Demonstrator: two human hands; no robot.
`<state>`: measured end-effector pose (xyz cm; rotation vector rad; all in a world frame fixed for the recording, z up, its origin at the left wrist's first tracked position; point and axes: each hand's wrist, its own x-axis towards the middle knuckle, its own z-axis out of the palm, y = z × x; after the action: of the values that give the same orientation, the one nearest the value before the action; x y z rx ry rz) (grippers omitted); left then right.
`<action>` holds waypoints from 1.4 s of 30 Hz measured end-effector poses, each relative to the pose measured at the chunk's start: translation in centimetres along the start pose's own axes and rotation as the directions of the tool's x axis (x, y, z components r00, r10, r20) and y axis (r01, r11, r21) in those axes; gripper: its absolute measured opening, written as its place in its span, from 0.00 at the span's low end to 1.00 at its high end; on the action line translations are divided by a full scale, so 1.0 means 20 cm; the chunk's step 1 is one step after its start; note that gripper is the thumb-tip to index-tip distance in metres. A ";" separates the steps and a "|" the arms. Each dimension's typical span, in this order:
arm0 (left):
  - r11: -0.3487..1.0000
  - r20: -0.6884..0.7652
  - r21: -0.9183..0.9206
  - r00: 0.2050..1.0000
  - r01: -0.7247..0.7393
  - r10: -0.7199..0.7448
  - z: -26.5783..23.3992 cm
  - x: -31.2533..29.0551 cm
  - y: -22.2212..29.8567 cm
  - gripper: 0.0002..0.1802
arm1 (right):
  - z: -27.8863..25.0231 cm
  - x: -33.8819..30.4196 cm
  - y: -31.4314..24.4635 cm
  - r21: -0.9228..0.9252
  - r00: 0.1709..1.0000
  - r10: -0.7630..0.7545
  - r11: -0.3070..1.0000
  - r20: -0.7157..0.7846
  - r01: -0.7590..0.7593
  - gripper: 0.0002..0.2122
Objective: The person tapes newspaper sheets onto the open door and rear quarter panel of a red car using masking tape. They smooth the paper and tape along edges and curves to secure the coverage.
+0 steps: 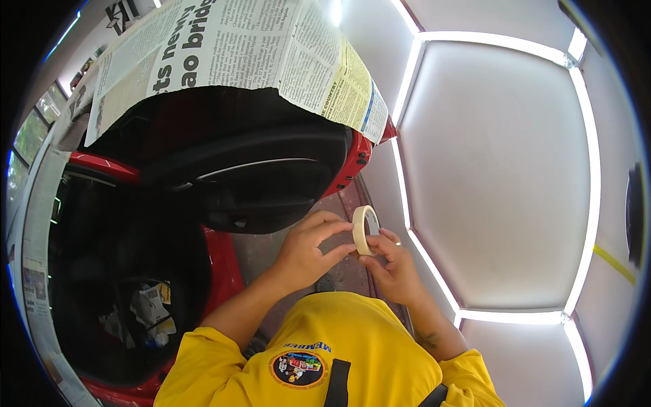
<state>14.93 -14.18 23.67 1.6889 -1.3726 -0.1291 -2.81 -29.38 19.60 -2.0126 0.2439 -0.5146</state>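
Note:
A cream roll of masking tape point(360, 239) is held upright in front of my chest, between both hands. My right hand point(393, 268) grips it from the right, thumb at its lower edge and a finger through the ring. From the left, my left hand point(312, 247) has its curved index finger and thumb against the roll's outer band, with a gap between the two digits. Whether a loose tape end is pinched there is too small to tell. Just beyond the hands stands an open red car door point(349, 163) with a black inner panel point(261, 193).
Newspaper sheets point(237, 47) cover the door's upper part. On the left, the dark car interior has papers point(152, 308) lying inside, and a red sill point(224, 261) borders it. A pale wall point(502, 176) with bright light strips point(590, 169) rises on the right.

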 end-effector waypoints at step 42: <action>0.544 -0.616 -0.723 0.754 -0.426 -0.228 -1.17 0.04 0.03 0.31 | 0.19 0.59 -1.55 -0.484 0.468 -0.736 0.676 -0.490 0.556 0.02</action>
<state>28.60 -1.21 37.68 0.6630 -0.6400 -0.0859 7.95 -16.02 48.31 -2.0523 -0.0843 -1.8105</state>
